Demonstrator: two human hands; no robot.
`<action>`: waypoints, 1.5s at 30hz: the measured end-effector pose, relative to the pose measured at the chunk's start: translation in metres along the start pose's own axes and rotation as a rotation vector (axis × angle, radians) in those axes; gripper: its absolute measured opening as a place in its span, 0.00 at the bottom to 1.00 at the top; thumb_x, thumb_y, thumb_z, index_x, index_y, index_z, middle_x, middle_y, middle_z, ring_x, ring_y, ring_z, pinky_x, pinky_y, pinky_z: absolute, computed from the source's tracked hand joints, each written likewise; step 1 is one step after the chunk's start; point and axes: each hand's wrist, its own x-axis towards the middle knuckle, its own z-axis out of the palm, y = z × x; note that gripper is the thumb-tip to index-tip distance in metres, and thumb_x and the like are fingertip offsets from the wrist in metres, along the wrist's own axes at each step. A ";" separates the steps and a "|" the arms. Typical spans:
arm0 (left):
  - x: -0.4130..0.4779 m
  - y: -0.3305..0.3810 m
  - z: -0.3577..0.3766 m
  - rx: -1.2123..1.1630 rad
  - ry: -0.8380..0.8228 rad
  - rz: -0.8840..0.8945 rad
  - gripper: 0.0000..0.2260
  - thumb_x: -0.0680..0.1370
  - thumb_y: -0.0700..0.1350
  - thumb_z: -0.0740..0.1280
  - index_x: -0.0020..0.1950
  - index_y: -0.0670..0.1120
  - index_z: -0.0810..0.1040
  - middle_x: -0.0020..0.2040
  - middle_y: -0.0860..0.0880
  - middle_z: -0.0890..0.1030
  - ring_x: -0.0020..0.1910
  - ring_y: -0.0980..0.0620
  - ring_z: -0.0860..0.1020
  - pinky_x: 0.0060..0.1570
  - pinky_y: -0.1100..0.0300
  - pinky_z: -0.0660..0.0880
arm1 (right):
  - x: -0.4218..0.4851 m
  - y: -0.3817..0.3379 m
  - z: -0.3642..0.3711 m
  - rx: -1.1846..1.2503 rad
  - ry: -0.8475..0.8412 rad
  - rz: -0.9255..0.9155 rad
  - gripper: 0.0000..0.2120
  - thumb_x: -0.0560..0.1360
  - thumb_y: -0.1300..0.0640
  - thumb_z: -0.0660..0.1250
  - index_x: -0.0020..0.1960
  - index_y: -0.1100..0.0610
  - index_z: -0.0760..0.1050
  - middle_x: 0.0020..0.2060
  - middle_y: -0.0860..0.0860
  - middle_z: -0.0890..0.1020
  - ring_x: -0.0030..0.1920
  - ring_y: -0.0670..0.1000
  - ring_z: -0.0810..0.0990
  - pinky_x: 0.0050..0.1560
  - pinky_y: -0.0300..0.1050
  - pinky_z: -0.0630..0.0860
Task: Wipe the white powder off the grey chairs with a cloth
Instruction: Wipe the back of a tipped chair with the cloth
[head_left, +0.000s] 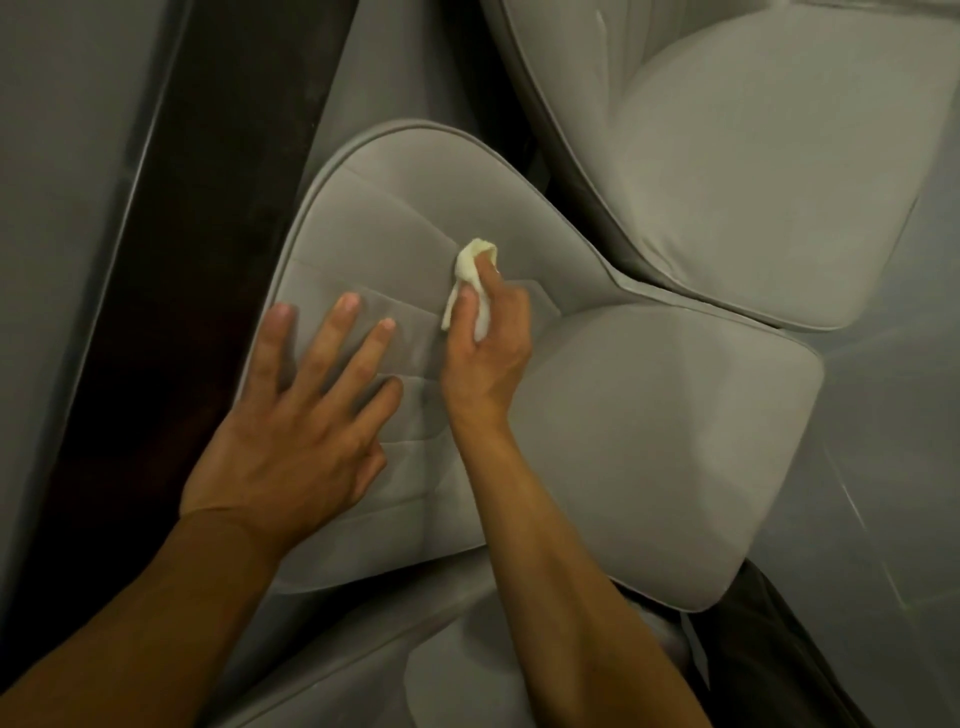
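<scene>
Two bare forearms reach in from the near edge to the middle grey chair (649, 441), where the left hand (291, 431) lies flat, fingers straight and spread, on the left part of its quilted backrest (395, 197). Just to its right, the right hand (485, 353) pinches a small crumpled cream cloth (470, 265) between thumb and curled fingers, holding it against the backrest near the right edge. A second grey chair (753, 182) stands just beside the first at the far right, and a dark wooden band (171, 291) runs along the left.
</scene>
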 end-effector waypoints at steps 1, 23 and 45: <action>0.000 0.001 0.000 -0.002 -0.008 -0.002 0.25 0.77 0.54 0.59 0.70 0.43 0.79 0.80 0.35 0.59 0.80 0.31 0.48 0.75 0.28 0.42 | 0.004 0.010 0.001 -0.006 0.039 0.076 0.15 0.79 0.58 0.64 0.64 0.58 0.79 0.51 0.55 0.80 0.51 0.47 0.78 0.54 0.33 0.72; 0.000 0.001 -0.001 0.007 -0.001 0.000 0.26 0.76 0.55 0.62 0.69 0.43 0.79 0.80 0.36 0.60 0.80 0.31 0.50 0.75 0.28 0.43 | -0.046 0.138 -0.055 -0.478 -0.467 0.858 0.18 0.84 0.53 0.58 0.65 0.63 0.77 0.61 0.62 0.80 0.63 0.61 0.77 0.59 0.44 0.68; -0.003 0.000 0.005 0.028 0.001 0.008 0.23 0.78 0.52 0.62 0.70 0.44 0.78 0.81 0.36 0.57 0.81 0.31 0.46 0.75 0.28 0.42 | 0.023 0.140 -0.030 0.091 -0.041 0.887 0.16 0.81 0.52 0.60 0.61 0.60 0.77 0.44 0.57 0.82 0.43 0.57 0.82 0.51 0.51 0.81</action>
